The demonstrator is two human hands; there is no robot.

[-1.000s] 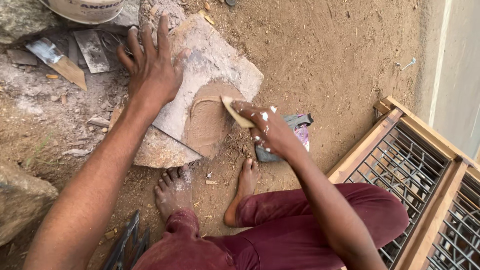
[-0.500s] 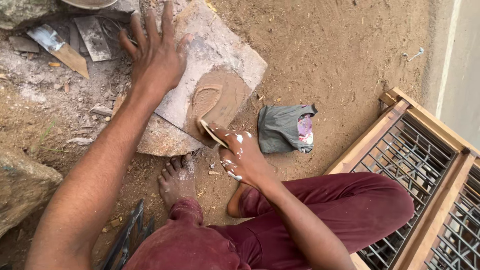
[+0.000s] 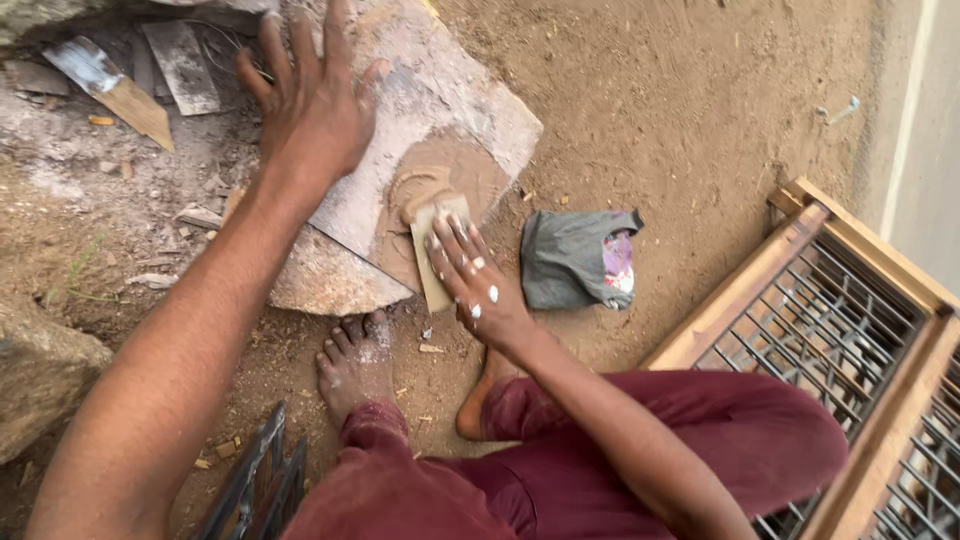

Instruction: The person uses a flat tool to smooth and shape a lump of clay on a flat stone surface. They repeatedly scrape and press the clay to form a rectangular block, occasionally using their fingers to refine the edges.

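Observation:
My left hand [image 3: 312, 105] lies flat with fingers spread on a broken stone slab [image 3: 450, 95] that rests on the dirt. A brown wet smear [image 3: 455, 170] covers the slab's near part. My right hand [image 3: 472, 275], flecked with white, presses a small flat beige blade [image 3: 435, 235] onto that smear with its fingers laid along it. My bare feet [image 3: 350, 365] stand just below the slab, and my dark red trousers fill the bottom.
A grey crumpled cloth [image 3: 580, 260] lies on the dirt right of the slab. A wooden frame with metal grille [image 3: 850, 340] sits at the right. Trowel-like scraps [image 3: 110, 85] lie at upper left, a rock [image 3: 40, 370] at left, a dark metal piece [image 3: 255, 475] at the bottom.
My right hand has swung from beside the cloth down and left, then back up onto the slab with the blade flat on the smear. The left hand has stayed on the slab.

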